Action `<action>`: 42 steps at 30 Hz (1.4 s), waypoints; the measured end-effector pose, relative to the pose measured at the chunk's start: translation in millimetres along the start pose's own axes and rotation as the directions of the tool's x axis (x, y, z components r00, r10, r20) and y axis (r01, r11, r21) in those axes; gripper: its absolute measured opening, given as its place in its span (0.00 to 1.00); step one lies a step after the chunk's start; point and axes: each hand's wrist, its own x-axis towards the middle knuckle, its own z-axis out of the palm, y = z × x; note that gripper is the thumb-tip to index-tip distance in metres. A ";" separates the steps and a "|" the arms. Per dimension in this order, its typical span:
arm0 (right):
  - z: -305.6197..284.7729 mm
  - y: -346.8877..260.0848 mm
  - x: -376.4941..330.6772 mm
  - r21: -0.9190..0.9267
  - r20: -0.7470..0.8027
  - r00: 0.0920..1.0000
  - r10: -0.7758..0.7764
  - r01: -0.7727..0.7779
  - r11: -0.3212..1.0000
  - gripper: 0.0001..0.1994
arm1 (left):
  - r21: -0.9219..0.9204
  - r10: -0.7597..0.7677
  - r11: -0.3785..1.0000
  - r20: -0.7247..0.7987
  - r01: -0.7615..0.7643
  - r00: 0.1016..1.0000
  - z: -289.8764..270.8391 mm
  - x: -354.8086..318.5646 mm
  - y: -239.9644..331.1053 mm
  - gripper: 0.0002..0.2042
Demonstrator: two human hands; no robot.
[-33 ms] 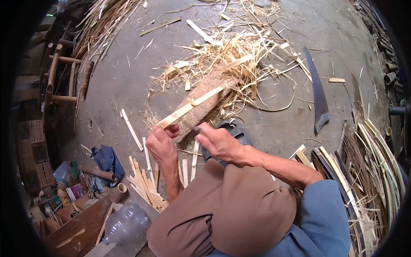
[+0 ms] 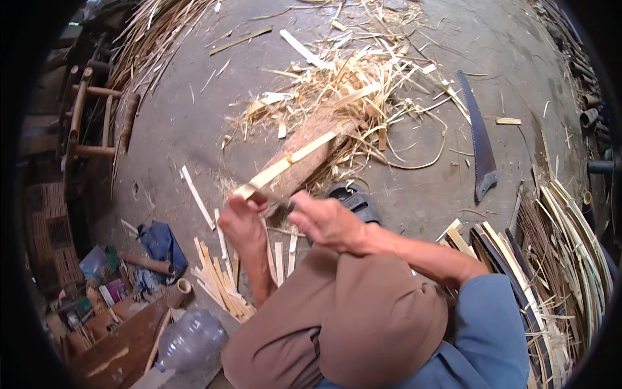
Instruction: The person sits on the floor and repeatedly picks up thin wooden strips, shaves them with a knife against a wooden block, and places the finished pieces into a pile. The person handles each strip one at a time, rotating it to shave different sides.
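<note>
The floor [image 2: 414,202] bears a cluttered box [image 2: 123,347]; left fingers [image 2: 256,205] pinch a strip [image 2: 275,170], right fingers [image 2: 306,217] apparently a knife [image 2: 272,196].

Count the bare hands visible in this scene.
2: left hand at the near end of the pale strip; right hand gripping the blurred knife.

A smooth grey floor [image 2: 427,201] is spread through the middle of the view, softly lit and marked by darker patches. At the left, a frame of round bamboo poles [image 2: 79,107] is joined by crosspieces. Below it, a slatted brown panel [image 2: 39,220] is sunk in shadow. A brown wooden board [image 2: 126,337] is seen at lower left. The far right is dimly lit.
</note>
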 end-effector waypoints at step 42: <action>-32.8 116.0 3.2 -0.070 -0.011 0.884 0.468 -0.467 0.881 0.18 | -0.141 -0.103 0.983 0.096 0.116 0.990 63.6 48.3 -40.2 0.28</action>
